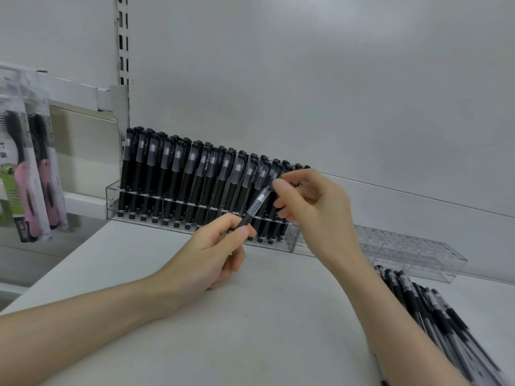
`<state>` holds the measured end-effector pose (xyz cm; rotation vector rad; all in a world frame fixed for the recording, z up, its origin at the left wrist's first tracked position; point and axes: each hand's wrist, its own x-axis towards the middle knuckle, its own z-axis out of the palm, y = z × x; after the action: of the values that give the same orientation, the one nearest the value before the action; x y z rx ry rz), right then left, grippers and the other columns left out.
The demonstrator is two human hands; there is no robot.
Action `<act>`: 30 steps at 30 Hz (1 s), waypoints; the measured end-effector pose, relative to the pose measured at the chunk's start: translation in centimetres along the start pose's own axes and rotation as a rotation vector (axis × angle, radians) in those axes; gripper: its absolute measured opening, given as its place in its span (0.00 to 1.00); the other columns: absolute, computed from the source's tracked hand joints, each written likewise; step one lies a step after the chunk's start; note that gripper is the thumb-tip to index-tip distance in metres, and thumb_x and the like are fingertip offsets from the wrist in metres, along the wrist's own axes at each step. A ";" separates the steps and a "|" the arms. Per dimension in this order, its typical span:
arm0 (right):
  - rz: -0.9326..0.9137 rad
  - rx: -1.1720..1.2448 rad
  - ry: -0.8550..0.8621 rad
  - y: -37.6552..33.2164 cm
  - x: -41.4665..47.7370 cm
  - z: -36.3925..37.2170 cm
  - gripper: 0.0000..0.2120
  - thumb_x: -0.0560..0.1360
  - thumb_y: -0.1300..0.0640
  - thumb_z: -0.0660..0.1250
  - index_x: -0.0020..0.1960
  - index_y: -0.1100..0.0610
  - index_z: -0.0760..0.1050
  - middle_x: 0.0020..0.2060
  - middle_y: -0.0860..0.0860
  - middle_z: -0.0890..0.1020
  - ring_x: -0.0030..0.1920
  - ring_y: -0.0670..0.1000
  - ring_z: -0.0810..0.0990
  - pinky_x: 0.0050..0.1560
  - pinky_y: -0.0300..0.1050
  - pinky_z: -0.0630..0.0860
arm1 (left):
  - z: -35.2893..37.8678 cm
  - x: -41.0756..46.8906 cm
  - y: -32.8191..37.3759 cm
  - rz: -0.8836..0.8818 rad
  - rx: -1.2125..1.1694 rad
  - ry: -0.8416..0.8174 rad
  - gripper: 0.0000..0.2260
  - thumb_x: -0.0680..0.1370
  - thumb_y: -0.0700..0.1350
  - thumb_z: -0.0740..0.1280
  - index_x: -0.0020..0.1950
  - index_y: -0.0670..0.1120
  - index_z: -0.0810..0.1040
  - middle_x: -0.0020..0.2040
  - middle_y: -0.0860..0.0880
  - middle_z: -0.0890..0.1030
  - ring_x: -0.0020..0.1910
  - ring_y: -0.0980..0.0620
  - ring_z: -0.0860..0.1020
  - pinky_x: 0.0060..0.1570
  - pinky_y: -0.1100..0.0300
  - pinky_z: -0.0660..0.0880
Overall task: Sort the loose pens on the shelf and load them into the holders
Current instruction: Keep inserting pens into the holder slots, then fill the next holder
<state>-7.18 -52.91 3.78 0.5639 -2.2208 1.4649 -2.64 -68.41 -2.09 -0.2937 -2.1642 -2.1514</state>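
Observation:
A black pen with a clear cap is held between both hands, tilted with the cap up and to the right. My left hand pinches its black barrel. My right hand pinches the cap end with thumb and forefinger. Behind them stands a clear acrylic holder filled with several upright black pens. An empty clear holder stands to its right. Several loose black pens lie in a pile at the lower right.
The white shelf runs under both forearms. A white back panel rises behind the holders, with a slotted upright at the left. Packaged pink and black brushes hang at the far left.

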 end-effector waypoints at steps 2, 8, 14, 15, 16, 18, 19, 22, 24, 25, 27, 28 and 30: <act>0.054 0.108 -0.156 0.0 -0.2 0.3 0.08 0.73 0.59 0.71 0.51 0.56 0.77 0.34 0.53 0.84 0.36 0.49 0.84 0.45 0.49 0.81 | 0.1 -0.1 0.0 0.022 -0.009 -0.016 0.08 0.79 0.48 0.61 0.51 0.44 0.74 0.31 0.46 0.70 0.22 0.54 0.59 0.22 0.66 0.55; 0.059 0.245 -0.222 0.1 -0.2 0.3 0.12 0.76 0.68 0.65 0.56 0.57 0.75 0.31 0.48 0.83 0.36 0.47 0.82 0.42 0.41 0.81 | 0.1 0.2 -0.3 0.058 0.026 0.019 0.07 0.80 0.46 0.60 0.49 0.51 0.78 0.31 0.49 0.75 0.24 0.54 0.68 0.23 0.64 0.61; 0.083 0.272 -0.256 -0.2 -0.5 0.1 0.16 0.73 0.66 0.70 0.60 0.59 0.75 0.31 0.53 0.81 0.36 0.50 0.83 0.41 0.41 0.81 | 0.1 -0.1 -0.1 0.072 0.012 0.001 0.03 0.76 0.43 0.66 0.48 0.45 0.76 0.31 0.47 0.75 0.25 0.51 0.72 0.22 0.61 0.69; 0.086 0.273 -0.244 -0.2 -0.5 0.1 0.17 0.73 0.66 0.70 0.60 0.59 0.74 0.30 0.51 0.80 0.36 0.50 0.83 0.40 0.41 0.81 | 0.1 -0.1 -0.1 0.071 0.012 0.002 0.03 0.76 0.42 0.67 0.48 0.44 0.76 0.31 0.47 0.75 0.26 0.51 0.73 0.22 0.60 0.69; 0.092 0.280 -0.225 -0.1 -0.5 0.1 0.17 0.73 0.67 0.70 0.60 0.59 0.73 0.30 0.52 0.79 0.35 0.50 0.83 0.39 0.40 0.81 | 0.1 -0.1 0.0 0.069 0.008 -0.001 0.04 0.76 0.42 0.67 0.49 0.44 0.76 0.31 0.47 0.75 0.26 0.50 0.73 0.22 0.60 0.70; 0.112 0.310 -0.181 -0.1 -0.4 0.1 0.18 0.73 0.68 0.70 0.60 0.61 0.72 0.32 0.57 0.79 0.35 0.50 0.83 0.39 0.39 0.81 | 0.1 0.0 0.0 0.064 -0.011 -0.011 0.04 0.76 0.42 0.66 0.50 0.44 0.76 0.31 0.47 0.77 0.26 0.49 0.75 0.23 0.59 0.72; 0.120 0.323 -0.166 -0.1 -0.4 0.1 0.18 0.72 0.69 0.70 0.60 0.62 0.71 0.34 0.59 0.80 0.35 0.50 0.83 0.39 0.39 0.81 | 0.1 0.0 0.0 0.056 -0.020 -0.019 0.04 0.77 0.42 0.66 0.51 0.44 0.76 0.32 0.47 0.77 0.27 0.48 0.75 0.24 0.58 0.73; 0.114 0.316 -0.155 -0.2 -0.4 -0.2 0.15 0.72 0.69 0.70 0.58 0.61 0.74 0.36 0.60 0.82 0.35 0.50 0.83 0.39 0.41 0.81 | 0.2 0.0 -0.4 0.069 0.016 -0.069 0.04 0.76 0.46 0.69 0.50 0.50 0.78 0.38 0.46 0.81 0.34 0.50 0.79 0.33 0.56 0.76; 0.092 0.291 -0.120 -0.4 -0.2 -0.7 0.14 0.73 0.68 0.69 0.57 0.58 0.76 0.38 0.62 0.83 0.35 0.49 0.83 0.38 0.42 0.82 | 0.1 0.1 -1.0 0.161 0.156 -0.077 0.07 0.74 0.51 0.66 0.51 0.54 0.79 0.45 0.50 0.82 0.43 0.56 0.79 0.42 0.62 0.75; 0.074 0.273 -0.086 -0.5 -0.1 -1.0 0.14 0.73 0.68 0.69 0.57 0.57 0.76 0.40 0.63 0.83 0.36 0.49 0.82 0.38 0.42 0.82 | 0.0 0.1 -1.3 0.216 0.263 -0.067 0.10 0.74 0.53 0.65 0.53 0.55 0.79 0.47 0.53 0.81 0.47 0.60 0.78 0.46 0.67 0.73; 0.018 0.225 0.010 -0.6 0.3 -1.8 0.15 0.74 0.67 0.68 0.57 0.54 0.77 0.41 0.62 0.82 0.39 0.51 0.83 0.37 0.42 0.81 | -0.5 0.2 -1.4 0.341 0.568 -0.008 0.13 0.76 0.56 0.63 0.59 0.55 0.76 0.52 0.60 0.77 0.54 0.65 0.72 0.48 0.73 0.67; -0.015 0.192 0.069 -0.6 0.5 -2.2 0.15 0.74 0.66 0.68 0.57 0.51 0.76 0.41 0.60 0.82 0.41 0.53 0.83 0.37 0.41 0.81 | -0.8 0.2 -1.4 0.414 0.724 0.040 0.15 0.77 0.57 0.61 0.61 0.55 0.75 0.55 0.62 0.74 0.56 0.66 0.69 0.50 0.73 0.65; -0.093 0.105 0.183 -0.4 0.7 -2.8 0.15 0.75 0.64 0.68 0.56 0.46 0.76 0.41 0.54 0.81 0.42 0.54 0.83 0.39 0.44 0.81 | -1.5 0.5 -1.6 0.504 0.953 0.155 0.21 0.75 0.59 0.55 0.65 0.52 0.73 0.58 0.57 0.72 0.59 0.62 0.65 0.58 0.69 0.58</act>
<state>-7.23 -50.49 5.50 0.5356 -1.9621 1.5271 -3.55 -69.84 -3.51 -0.4852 -2.3818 -0.7393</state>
